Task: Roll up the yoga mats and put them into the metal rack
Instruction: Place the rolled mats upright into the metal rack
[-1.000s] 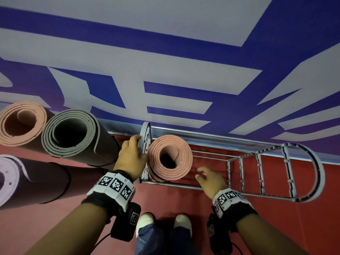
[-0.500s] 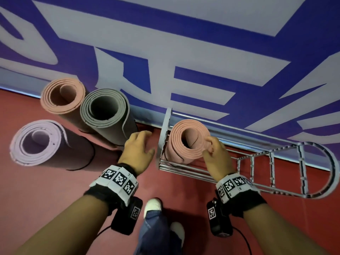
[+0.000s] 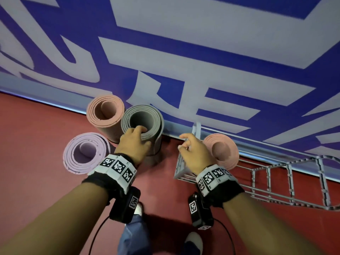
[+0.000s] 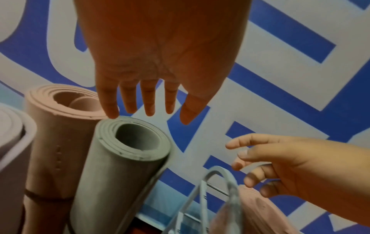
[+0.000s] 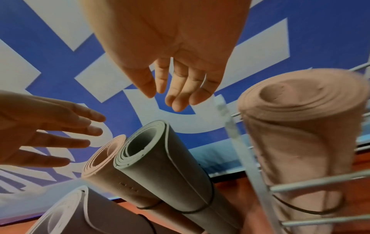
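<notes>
With one pink mat (image 3: 220, 151) already stood in the metal rack (image 3: 276, 181), the grey mat (image 3: 142, 124), propped upright against the wall beside two other rolls, is approached by the left hand (image 3: 133, 144) and right hand (image 3: 196, 155), both spread and holding nothing, presumably to be lifted next.

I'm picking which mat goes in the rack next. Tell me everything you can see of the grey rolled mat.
The grey mat is a foam-looking roll of several layers around a hollow core, with a thin dark band around it lower down. It stands roughly upright on the red floor, leaning towards the blue-and-white wall, beside the pink mat. The left hand reaches over its top rim; the wrist views show the fingers straight, not gripping.
</notes>
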`<control>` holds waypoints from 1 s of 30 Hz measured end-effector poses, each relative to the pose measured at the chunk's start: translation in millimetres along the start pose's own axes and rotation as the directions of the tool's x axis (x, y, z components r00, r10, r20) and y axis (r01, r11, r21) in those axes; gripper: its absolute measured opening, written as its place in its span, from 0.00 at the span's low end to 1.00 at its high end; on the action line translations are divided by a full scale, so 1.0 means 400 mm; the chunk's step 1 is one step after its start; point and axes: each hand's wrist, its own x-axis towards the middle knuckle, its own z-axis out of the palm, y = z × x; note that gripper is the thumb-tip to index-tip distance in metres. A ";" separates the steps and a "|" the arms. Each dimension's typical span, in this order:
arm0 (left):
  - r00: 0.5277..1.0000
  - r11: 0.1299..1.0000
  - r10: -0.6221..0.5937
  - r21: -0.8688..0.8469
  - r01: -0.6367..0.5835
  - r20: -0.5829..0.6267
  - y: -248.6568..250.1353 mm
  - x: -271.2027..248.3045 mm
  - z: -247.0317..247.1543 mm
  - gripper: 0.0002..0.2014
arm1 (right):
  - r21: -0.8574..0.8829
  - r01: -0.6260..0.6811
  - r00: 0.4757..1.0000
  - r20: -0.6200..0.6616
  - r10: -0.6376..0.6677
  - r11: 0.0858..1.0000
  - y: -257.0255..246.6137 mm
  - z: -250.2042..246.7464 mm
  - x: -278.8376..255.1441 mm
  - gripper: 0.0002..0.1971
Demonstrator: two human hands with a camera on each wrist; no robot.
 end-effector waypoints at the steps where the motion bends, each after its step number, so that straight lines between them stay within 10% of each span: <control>1: 0.999 1.000 -0.030 0.001 0.030 0.012 -0.021 0.020 -0.017 0.25 | -0.009 -0.015 1.000 0.006 0.015 1.000 -0.026 0.025 0.020 0.17; 21: 0.976 0.975 -0.148 -0.139 0.171 0.160 -0.221 0.279 -0.017 0.24 | -0.013 -0.444 0.886 0.142 0.441 0.896 -0.078 0.238 0.325 0.42; 30: 0.966 0.968 -0.179 -0.142 0.207 0.189 -0.208 0.308 0.002 0.30 | 0.087 -0.459 0.886 0.116 0.449 0.884 -0.042 0.265 0.315 0.29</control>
